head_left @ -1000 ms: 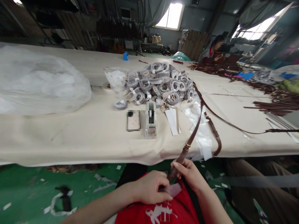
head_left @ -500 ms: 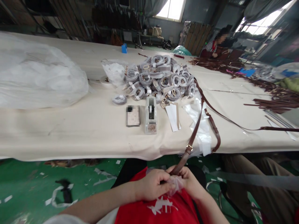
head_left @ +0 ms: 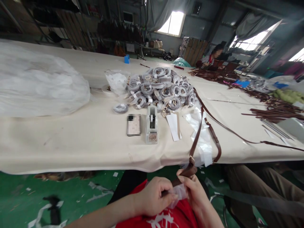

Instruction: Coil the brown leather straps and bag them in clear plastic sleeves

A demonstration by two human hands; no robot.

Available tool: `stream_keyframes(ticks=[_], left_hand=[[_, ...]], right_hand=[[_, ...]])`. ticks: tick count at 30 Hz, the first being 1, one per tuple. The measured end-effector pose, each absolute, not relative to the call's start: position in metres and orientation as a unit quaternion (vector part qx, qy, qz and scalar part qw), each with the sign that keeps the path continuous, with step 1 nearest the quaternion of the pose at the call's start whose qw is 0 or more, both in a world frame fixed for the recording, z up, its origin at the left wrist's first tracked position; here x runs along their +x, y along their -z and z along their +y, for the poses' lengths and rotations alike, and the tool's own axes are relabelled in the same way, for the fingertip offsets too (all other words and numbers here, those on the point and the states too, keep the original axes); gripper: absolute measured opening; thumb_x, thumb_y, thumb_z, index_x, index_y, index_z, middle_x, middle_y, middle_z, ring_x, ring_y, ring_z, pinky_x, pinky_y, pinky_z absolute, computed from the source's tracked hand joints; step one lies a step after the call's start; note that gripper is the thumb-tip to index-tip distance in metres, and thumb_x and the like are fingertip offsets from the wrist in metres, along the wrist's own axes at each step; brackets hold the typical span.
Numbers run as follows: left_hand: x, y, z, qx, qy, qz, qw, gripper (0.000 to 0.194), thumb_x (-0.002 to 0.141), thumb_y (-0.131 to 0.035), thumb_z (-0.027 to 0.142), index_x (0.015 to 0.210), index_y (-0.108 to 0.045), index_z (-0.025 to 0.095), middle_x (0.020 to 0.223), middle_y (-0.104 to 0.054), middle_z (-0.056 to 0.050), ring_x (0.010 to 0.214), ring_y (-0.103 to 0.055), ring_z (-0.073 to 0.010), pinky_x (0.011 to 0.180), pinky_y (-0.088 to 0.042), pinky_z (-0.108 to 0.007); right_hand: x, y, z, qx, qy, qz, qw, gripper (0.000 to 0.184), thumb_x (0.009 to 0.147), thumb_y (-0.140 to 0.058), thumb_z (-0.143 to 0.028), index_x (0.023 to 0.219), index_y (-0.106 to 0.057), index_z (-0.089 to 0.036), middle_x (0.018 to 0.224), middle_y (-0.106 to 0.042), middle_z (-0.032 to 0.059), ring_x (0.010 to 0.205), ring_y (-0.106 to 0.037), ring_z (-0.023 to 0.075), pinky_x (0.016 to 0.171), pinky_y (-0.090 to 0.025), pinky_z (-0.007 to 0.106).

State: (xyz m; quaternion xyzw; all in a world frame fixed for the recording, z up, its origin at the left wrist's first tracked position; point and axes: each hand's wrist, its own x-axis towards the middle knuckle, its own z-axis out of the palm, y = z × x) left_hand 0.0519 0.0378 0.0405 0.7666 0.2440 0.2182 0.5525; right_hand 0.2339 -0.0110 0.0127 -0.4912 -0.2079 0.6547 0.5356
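Observation:
Over my lap, my left hand (head_left: 158,194) is closed on one end of a brown leather strap (head_left: 196,139), with clear plastic film (head_left: 177,193) bunched at its fingertips. My right hand (head_left: 192,185) pinches the same strap just below its buckle (head_left: 191,159), and the film lies between the two hands. From there the strap runs up over the table edge and on toward the coiled pile. A shorter strap piece with a buckle (head_left: 215,139) lies to the right, beside flat clear plastic sleeves (head_left: 201,136).
Wrapped coiled straps (head_left: 161,87) are heaped mid-table, behind a tape dispenser (head_left: 152,125), a phone (head_left: 133,125) and white paper strips (head_left: 173,126). A large plastic bag (head_left: 42,82) lies left. Brown straps (head_left: 268,114) spread right; another person (head_left: 210,60) sits beyond.
My right hand has slid up the strap toward the buckle, and the strap bends more sharply there. The film between my hands is more stretched out. The view has tilted up slightly.

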Motion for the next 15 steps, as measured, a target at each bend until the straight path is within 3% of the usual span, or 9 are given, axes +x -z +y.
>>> stream_keyframes(ticks=[4, 10, 15], left_hand=[[0.05, -0.037, 0.035, 0.77, -0.216, 0.233, 0.553, 0.038, 0.089, -0.049, 0.043, 0.06, -0.045, 0.019, 0.059, -0.048, 0.0, 0.057, -0.044, -0.0119, 0.057, -0.033, -0.026], [0.047, -0.028, 0.03, 0.792, -0.196, 0.237, 0.527, 0.032, 0.085, -0.054, 0.035, 0.06, -0.042, 0.02, 0.058, -0.045, 0.002, 0.058, -0.042, -0.0114, 0.056, -0.03, -0.025], [0.049, -0.024, 0.03, 0.81, -0.161, 0.215, 0.521, 0.036, 0.088, -0.054, 0.041, 0.06, -0.046, 0.019, 0.06, -0.044, 0.003, 0.059, -0.042, -0.0118, 0.056, -0.029, -0.026]], right_hand=[[0.241, -0.015, -0.014, -0.499, -0.641, -0.227, 0.537, 0.031, 0.062, -0.088, -0.038, 0.08, -0.072, -0.018, 0.042, -0.046, -0.0075, 0.033, -0.029, 0.0051, 0.034, -0.021, 0.019], [0.247, -0.02, -0.019, -0.486, -0.632, -0.269, 0.541, 0.055, 0.083, -0.06, -0.066, 0.089, -0.074, -0.014, 0.036, -0.04, -0.0067, 0.034, -0.025, 0.0051, 0.038, -0.016, 0.019], [0.245, -0.02, -0.018, -0.516, -0.626, -0.249, 0.53, 0.049, 0.083, -0.063, -0.061, 0.084, -0.075, -0.014, 0.033, -0.038, -0.0075, 0.032, -0.022, 0.0046, 0.037, -0.013, 0.02]])
